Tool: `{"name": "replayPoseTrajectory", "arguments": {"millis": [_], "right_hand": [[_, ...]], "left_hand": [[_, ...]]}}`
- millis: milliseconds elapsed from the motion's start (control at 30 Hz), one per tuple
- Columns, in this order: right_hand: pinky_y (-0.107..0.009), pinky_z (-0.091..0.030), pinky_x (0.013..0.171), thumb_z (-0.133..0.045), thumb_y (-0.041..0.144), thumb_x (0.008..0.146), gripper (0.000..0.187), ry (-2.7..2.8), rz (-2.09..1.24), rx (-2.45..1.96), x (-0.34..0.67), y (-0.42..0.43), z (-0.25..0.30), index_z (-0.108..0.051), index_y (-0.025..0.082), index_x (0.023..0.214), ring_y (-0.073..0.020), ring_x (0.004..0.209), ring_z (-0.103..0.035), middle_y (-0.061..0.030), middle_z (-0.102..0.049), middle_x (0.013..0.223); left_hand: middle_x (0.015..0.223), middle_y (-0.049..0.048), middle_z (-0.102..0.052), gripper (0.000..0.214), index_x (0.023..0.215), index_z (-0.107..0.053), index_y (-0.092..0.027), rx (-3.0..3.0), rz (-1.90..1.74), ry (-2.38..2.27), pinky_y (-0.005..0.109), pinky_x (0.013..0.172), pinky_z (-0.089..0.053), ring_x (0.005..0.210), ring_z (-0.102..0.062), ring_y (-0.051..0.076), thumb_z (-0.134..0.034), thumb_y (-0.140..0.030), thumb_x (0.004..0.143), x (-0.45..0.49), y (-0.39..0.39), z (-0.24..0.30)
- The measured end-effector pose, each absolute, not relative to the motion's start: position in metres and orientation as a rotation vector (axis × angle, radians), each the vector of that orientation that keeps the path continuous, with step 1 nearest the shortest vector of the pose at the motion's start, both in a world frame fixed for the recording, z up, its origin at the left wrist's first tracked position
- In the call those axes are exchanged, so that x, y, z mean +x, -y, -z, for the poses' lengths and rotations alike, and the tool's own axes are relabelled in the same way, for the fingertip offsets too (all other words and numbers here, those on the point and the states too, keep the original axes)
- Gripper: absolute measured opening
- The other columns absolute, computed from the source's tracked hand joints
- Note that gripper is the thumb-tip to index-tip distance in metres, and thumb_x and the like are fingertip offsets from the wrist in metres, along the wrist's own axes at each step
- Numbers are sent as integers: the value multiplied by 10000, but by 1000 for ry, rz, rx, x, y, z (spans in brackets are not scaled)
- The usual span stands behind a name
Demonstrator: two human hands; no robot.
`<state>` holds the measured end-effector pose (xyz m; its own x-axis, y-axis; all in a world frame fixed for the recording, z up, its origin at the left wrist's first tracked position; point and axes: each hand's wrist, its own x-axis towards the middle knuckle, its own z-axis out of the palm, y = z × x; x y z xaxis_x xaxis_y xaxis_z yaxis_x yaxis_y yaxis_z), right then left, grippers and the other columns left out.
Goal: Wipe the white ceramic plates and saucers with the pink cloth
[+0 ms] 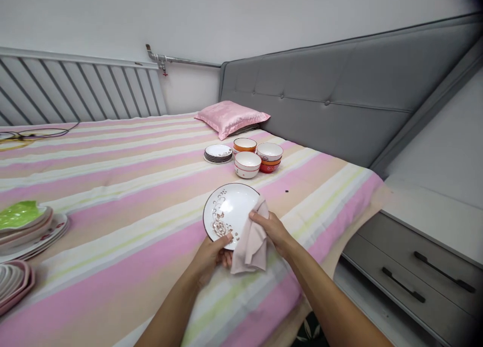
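A white plate (229, 207) with a brown flower pattern is held tilted above the striped bed. My left hand (212, 255) grips its lower rim, thumb on the face. My right hand (272, 229) is closed on a pale pink cloth (251, 245), which is pressed against the plate's right edge and hangs down below it.
Further up the bed (113, 186) stand several white and orange bowls (248, 164) and a small stack of plates (218, 153), with a pink pillow (231, 116) behind. More plates, one green (18, 214), are stacked at the left edge. A grey nightstand (415, 276) stands on the right.
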<state>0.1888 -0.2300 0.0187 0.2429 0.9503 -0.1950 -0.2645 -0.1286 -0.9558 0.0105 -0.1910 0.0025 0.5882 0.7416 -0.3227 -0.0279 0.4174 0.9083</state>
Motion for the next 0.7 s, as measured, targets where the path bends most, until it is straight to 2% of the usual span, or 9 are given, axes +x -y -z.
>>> {"name": "replayPoseTrajectory", "arguments": {"millis": [67, 133, 233, 300, 433, 567, 700], "right_hand": [[-336, -468, 794, -605, 438, 713, 426, 807, -1212, -1248, 179, 229, -17, -600, 144, 1021, -234, 914, -607, -92, -656, 1008], [-331, -469, 783, -588, 460, 719, 429, 850, -1201, -1256, 168, 230, -18, -606, 136, 999, -232, 900, -607, -90, -659, 985], [-320, -471, 754, -574, 482, 719, 437, 905, -1206, -1269, 156, 233, -23, -610, 130, 976, -227, 864, -609, -85, -666, 938], [-309, -468, 730, -568, 491, 719, 436, 946, -1192, -1276, 154, 235, -24, -615, 128, 956, -221, 845, -606, -82, -667, 920], [-278, -454, 643, -531, 522, 730, 450, 1009, -1090, -1343, 171, 232, -19, -622, 107, 876, -199, 744, -597, -72, -666, 821], [-262, -422, 578, -476, 550, 743, 472, 1034, -752, -1708, 211, 222, -9, -623, 102, 775, -209, 696, -600, -91, -658, 738], [-273, -411, 628, -397, 513, 793, 461, 1019, -381, -2202, 244, 218, 6, -646, 128, 841, -238, 795, -611, -136, -664, 829]], "left_hand": [[512, -3, -603, 251, 843, -598, -146, 966, -629, -857, 180, 378, -370, 374, -487, 85, -627, -365, 724, 12, 191, -5], [655, 9, -657, 320, 991, -570, -187, 915, -701, -856, 196, 428, -415, 454, -543, 103, -635, -348, 722, 13, 191, -8], [873, 43, -679, 383, 1078, -540, -211, 860, -810, -804, 227, 525, -469, 575, -598, 131, -642, -304, 721, 15, 191, -12], [842, 52, -682, 353, 1046, -554, -189, 833, -859, -803, 225, 522, -470, 565, -593, 129, -642, -290, 719, 15, 189, -11], [561, 47, -632, 216, 799, -591, -106, 831, -866, -902, 167, 406, -397, 433, -517, 87, -634, -302, 718, 9, 179, -4], [567, 44, -636, 209, 776, -580, -111, 846, -928, -970, 154, 409, -397, 438, -513, 74, -625, -306, 717, 2, 165, -1], [570, 54, -641, 207, 739, -592, -99, 885, -944, -1013, 155, 422, -416, 435, -520, 70, -623, -303, 713, 0, 148, -6]]}}
